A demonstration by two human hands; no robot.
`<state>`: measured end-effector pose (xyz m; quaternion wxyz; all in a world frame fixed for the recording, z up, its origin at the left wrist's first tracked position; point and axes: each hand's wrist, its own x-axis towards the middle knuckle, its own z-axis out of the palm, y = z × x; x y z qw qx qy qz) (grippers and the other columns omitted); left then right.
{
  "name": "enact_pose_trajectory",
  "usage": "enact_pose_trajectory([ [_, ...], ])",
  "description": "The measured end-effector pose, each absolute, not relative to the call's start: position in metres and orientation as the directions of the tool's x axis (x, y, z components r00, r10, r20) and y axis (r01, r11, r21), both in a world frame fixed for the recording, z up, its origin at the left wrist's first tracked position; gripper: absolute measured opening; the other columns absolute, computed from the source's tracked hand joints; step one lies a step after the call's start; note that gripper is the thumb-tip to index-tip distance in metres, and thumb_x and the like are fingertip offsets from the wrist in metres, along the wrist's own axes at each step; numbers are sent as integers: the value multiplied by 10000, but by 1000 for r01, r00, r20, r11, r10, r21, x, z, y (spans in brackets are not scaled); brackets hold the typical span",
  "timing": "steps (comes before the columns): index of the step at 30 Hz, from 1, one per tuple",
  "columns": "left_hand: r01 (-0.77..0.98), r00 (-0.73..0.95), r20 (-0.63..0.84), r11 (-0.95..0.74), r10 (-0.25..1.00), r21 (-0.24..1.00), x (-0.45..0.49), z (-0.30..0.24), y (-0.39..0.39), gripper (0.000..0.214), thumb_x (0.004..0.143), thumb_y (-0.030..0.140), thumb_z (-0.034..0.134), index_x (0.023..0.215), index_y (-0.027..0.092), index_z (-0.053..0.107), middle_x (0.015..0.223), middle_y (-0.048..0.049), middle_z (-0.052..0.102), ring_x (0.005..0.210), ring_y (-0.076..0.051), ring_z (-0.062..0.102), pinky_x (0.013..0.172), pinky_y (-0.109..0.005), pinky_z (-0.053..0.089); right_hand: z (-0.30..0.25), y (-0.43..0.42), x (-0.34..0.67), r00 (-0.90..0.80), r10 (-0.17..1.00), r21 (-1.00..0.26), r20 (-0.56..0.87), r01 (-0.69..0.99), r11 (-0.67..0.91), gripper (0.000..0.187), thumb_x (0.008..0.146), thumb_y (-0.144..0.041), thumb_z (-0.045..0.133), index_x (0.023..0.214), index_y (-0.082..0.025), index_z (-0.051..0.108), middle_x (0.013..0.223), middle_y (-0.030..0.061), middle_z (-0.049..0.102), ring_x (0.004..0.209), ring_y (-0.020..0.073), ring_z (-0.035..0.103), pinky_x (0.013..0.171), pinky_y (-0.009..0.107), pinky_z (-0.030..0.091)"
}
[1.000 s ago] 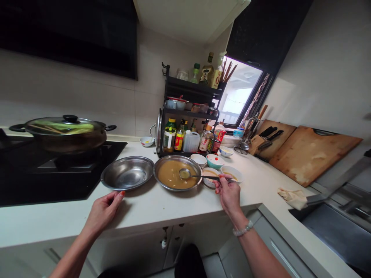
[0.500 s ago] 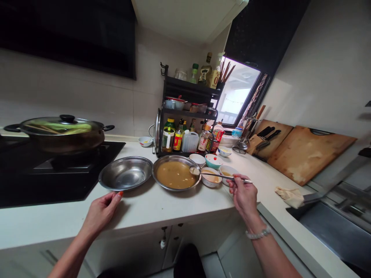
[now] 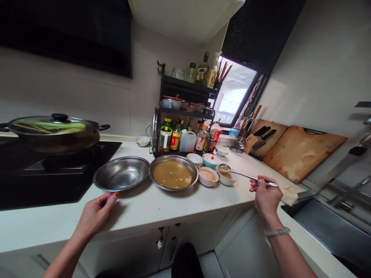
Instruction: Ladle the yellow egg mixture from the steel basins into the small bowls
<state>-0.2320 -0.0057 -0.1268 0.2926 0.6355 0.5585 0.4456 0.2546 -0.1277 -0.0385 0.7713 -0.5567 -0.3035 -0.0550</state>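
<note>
My right hand [image 3: 268, 193] grips the long metal handle of a small ladle [image 3: 224, 168]. Its head is over a white bowl [image 3: 231, 181] with brown liquid inside. Left of that stands another small bowl [image 3: 209, 183] of pale brownish liquid. A steel basin [image 3: 174, 189] holds cloudy brown soup with a few pale bits floating. Beside it on the left is an empty steel basin [image 3: 116, 177]. My left hand [image 3: 97, 210] is at the near rim of this basin, fingers curled in and thumb along them; whether it touches the rim is unclear.
A lidded pan [image 3: 55, 133] with greens sits on the black stove [image 3: 63, 185]. Behind the basins stands a black rack [image 3: 188, 112] of bottles and jars. Knives in a block [image 3: 255, 143], a cutting board [image 3: 304, 154] and the sink [image 3: 324, 227] are to the right.
My right hand has moved right, carrying the ladle from the soup basin's right rim to the rightmost bowl of liquid. The left hand keeps its place by the empty basin.
</note>
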Motion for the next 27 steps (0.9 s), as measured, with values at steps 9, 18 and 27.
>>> enact_pose_trajectory([
  [9, 431, -5, 237, -212, 971, 877, -233, -130, -4, 465, 760, 585, 489, 501, 221, 360, 432, 56, 343, 441, -94, 290, 415, -222, 266, -61, -143, 241, 420, 409, -531, 810, 821, 209, 219, 850, -381, 552, 917, -205, 664, 757, 15, 620, 502, 116, 578, 488, 272, 509],
  [18, 407, -3, 237, -215, 971, 888, -234, -134, -1, 457, 766, 569, 505, 511, 220, 359, 439, 59, 334, 448, -94, 278, 415, -220, 255, -58, -111, 160, 413, 571, -699, 710, 509, 501, 165, 857, -354, 583, 928, -229, 663, 671, -20, 583, 431, 101, 524, 412, 256, 471],
  [27, 403, -5, 276, -250, 961, 880, -233, -132, -2, 455, 757, 568, 511, 503, 223, 357, 435, 58, 334, 442, -98, 286, 408, -221, 250, -81, -74, 134, 389, 738, -828, 551, 366, 426, 304, 815, -471, 616, 909, -184, 656, 592, -28, 590, 390, 88, 509, 366, 213, 453],
])
